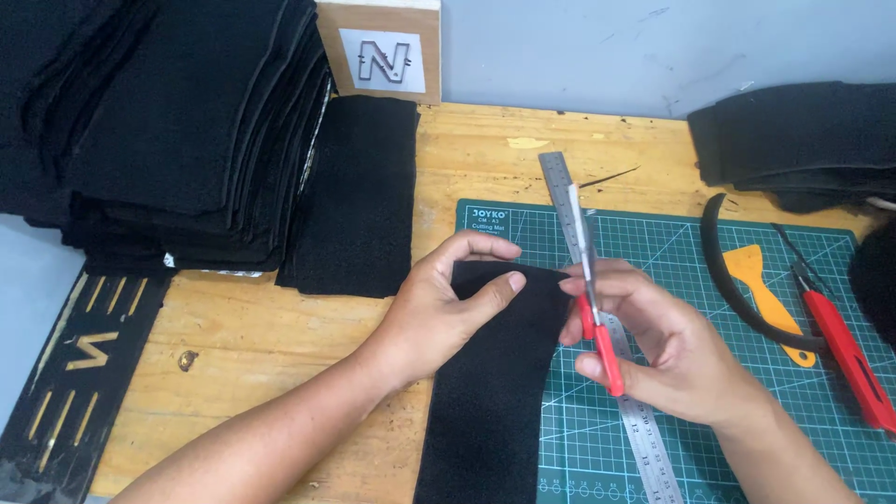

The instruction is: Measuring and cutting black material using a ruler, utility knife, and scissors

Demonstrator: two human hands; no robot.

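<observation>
1. Where the view begins nearest the person, a long black felt strip (490, 392) lies on the wooden table (280, 336), its right edge overlapping the green cutting mat (672, 252); its surface looks dull and fuzzy.
2. The left hand (443, 303) pinches the strip's top edge between thumb and fingers.
3. The right hand (653, 341) grips red-handled scissors (593, 289), blades pointing up just beside the strip's upper right corner.
4. Under that hand a steel ruler (560, 187) runs across the mat.
5. Further right lie an orange scraper (761, 280), a red-handled tool (845, 350) and a curved black band (723, 271).
6. Farthest back, folded black fabric stacks (177, 121) fill the left, with a smaller pile (803, 135) at the right.
</observation>
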